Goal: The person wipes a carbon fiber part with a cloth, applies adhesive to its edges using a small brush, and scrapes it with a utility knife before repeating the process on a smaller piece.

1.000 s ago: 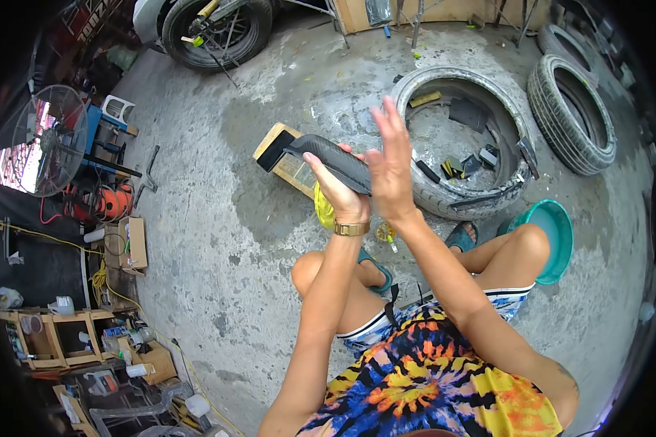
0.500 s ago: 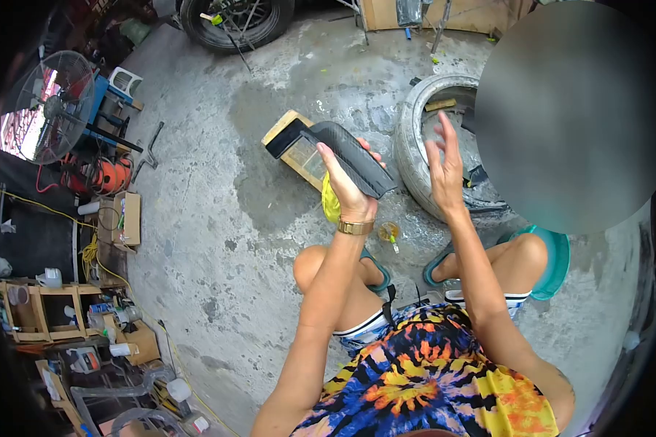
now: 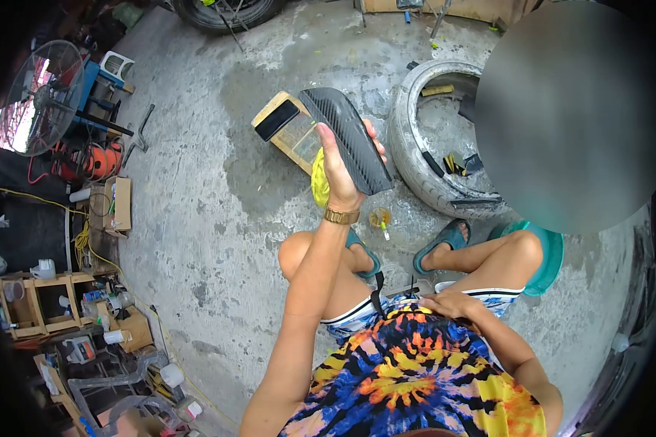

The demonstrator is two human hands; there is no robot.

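Observation:
My left hand (image 3: 345, 173) is shut on a dark, curved panel with a carbon-fibre weave pattern (image 3: 348, 135), thumb on the near side and fingertips round the far edge. The panel is held up in the air, its glossy face turned towards me. Low on my lap, my right hand (image 3: 450, 303) lies against the shirt hem with its fingers laid flat, and I see nothing in it. Behind the panel stands a small wooden stool (image 3: 299, 149) with a black phone (image 3: 277, 120) on top. A yellow cloth (image 3: 318, 180) shows beside my left wrist.
A tire (image 3: 404, 138) lies on the floor at right, with black pieces and a yellow block inside it. Near my feet stands a small container of amber liquid (image 3: 378, 217). A teal basin (image 3: 550, 266) is by my right knee. A fan (image 3: 44, 98) and cluttered shelving (image 3: 44, 309) line the left.
My right hand has dropped from beside the tire down to my lap. My left hand keeps hold of the panel, which now shows more of its woven face.

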